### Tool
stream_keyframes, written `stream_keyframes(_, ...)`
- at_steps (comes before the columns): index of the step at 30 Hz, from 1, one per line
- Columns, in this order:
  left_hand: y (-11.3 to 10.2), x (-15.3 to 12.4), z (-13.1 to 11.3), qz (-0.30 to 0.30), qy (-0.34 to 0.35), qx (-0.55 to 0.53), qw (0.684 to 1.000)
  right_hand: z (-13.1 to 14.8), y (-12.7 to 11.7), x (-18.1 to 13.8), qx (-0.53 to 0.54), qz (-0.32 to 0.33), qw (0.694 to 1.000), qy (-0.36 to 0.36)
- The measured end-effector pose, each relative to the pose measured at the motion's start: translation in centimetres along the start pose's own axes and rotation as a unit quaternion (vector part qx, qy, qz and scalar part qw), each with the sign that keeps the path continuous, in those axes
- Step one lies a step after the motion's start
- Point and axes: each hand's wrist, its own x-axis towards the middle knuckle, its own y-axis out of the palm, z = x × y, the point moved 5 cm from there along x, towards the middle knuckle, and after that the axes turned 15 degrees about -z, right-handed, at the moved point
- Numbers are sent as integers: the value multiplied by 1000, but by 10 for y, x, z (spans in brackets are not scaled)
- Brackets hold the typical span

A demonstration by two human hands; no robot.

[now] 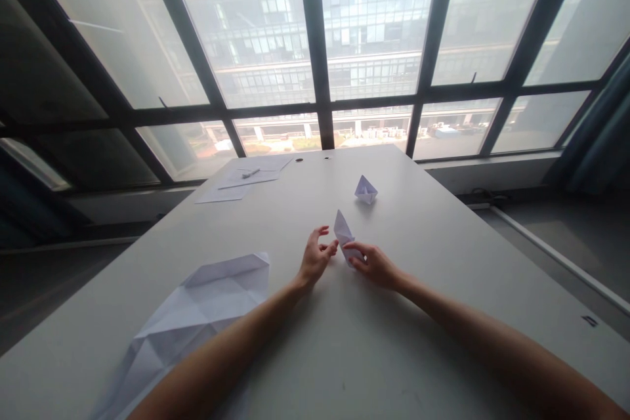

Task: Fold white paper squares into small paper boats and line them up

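A small folded white paper piece [343, 231] stands upright on the grey table [423, 256] between my hands. My right hand [375, 265] pinches its lower edge with thumb and fingers. My left hand [315, 256] is just to its left, fingers curled and apart, with the thumb tip close to the paper; I cannot tell whether it touches. A finished small paper boat [365, 189] sits on the table a little beyond, apart from both hands.
A large creased white sheet [197, 315] lies at the near left beside my left forearm. Flat sheets with a pen [250, 173] lie at the far left corner. Two small holes are in the table's far edge, with windows behind.
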Motion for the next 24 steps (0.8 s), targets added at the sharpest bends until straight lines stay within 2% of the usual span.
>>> stream_keyframes(2, 3, -2, -3, 28, -14, -18, 999, 13, -1, -2, -60, 10, 996, -64)
stream_keyframes(5, 4, -4, -8, 45, -23, -39, 998, 27, -1, -7, -111, 55, 986, -116)
stream_keyframes(9, 3, -5, -9, 43, -38, -28, 998, 33, -2, -9, -148, 92, 974, -146)
stream_keyframes(14, 2, -3, -5, 22, -60, -24, 998, 33, -4, -8, -119, 102, 975, -155)
stream_keyframes(20, 3, -2, -1, 32, -36, -31, 998, 20, -8, -3, -126, 31, 987, -92)
stream_keyframes(24, 5, -8, -9, 54, 7, -38, 998, 14, -14, 3, -105, -48, 991, -68)
